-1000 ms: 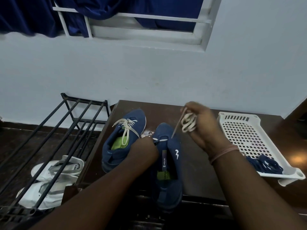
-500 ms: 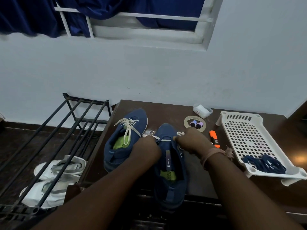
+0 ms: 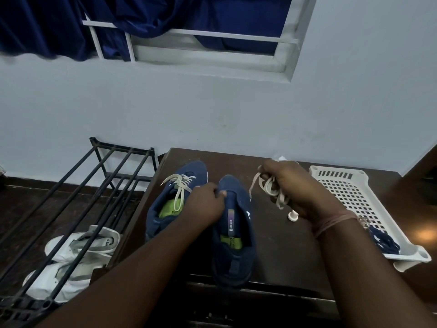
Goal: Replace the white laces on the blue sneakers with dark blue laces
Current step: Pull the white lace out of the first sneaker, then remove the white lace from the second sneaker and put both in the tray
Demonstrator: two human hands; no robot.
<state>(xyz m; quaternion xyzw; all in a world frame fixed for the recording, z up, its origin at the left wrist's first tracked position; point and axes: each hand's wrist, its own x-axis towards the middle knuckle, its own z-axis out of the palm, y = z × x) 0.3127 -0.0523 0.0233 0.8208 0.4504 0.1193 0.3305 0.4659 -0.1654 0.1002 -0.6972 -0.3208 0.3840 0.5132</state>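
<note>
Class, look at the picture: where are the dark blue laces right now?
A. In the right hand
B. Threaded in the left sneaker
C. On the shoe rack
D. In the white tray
D: the dark blue laces lie bunched in the near corner of the white tray, while the right hand holds the white lace.

White shoe (image 3: 104,242) reads "ALBA", possibly cut off.

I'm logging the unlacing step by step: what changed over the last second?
The right hand dipped to the near sneaker, then lifted away rightward gripping the bunched white lace, now fully out of that shoe. The left hand kept holding the sneaker's tongue area; the far sneaker stayed laced, dark blue laces in the tray.
</note>
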